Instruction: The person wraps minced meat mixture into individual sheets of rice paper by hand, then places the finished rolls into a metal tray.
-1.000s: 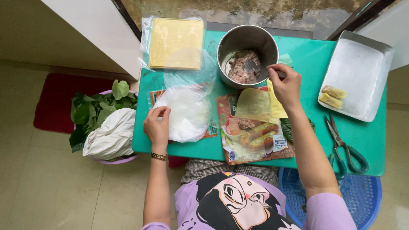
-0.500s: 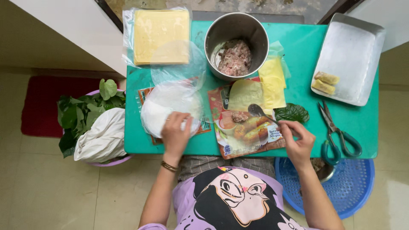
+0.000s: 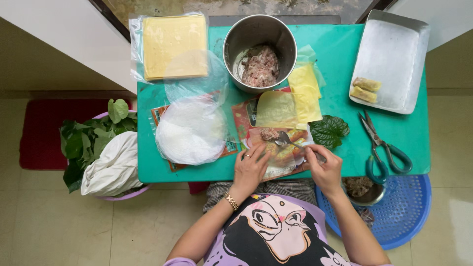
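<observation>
Gripping spoon [image 3: 291, 143] w/ right hand [image 3: 322, 167] closed; left hand [image 3: 250, 170] flat on wrapper [image 3: 276, 160].

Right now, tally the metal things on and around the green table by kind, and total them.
Round metal pot with minced meat: 1
Metal tray: 1
Scissors: 1
Spoon, in the right hand: 1
Small metal bowl in the blue basket: 1
Total: 5
</observation>
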